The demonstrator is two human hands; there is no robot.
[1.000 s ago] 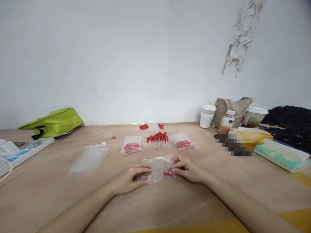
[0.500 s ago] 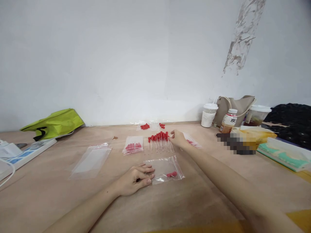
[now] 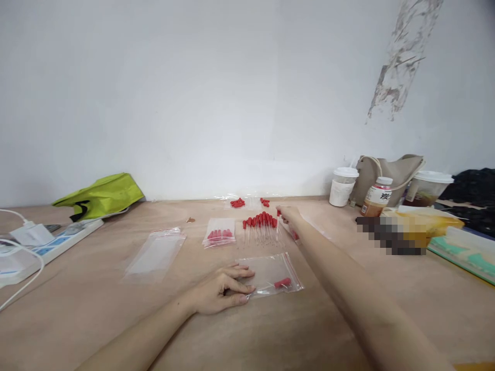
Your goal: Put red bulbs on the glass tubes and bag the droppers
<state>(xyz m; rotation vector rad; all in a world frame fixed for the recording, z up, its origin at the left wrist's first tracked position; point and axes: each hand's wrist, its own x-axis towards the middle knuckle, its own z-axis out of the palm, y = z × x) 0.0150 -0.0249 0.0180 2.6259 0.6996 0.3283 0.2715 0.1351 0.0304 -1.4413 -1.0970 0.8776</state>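
Note:
My left hand [image 3: 224,289] lies with spread fingers on the left edge of a clear zip bag [image 3: 266,268]. Inside that bag is a thin rod with a red handle [image 3: 283,282]. Beyond the bag, several red-handled thin rods [image 3: 261,221] lie side by side in a row, handles toward the wall. At the row's right end my right hand [image 3: 290,216] is closed, pinching one red-handled rod [image 3: 278,212] by its handle, the thin shaft pointing down. Another bit of red [image 3: 296,235] shows beneath this hand, partly hidden.
Filled zip bags [image 3: 219,234] sit left of the row, flat zip bags [image 3: 157,252] farther left. Small red pieces [image 3: 237,203] lie in clear bags by the wall. A power strip [image 3: 58,247] and a green bag [image 3: 104,196] are left; cups [image 3: 343,188] and a bottle [image 3: 377,198] stand right.
My right hand has closed on a red-handled rod at the row's right end. My left hand stays on the zip bag. The whole view has shifted slightly.

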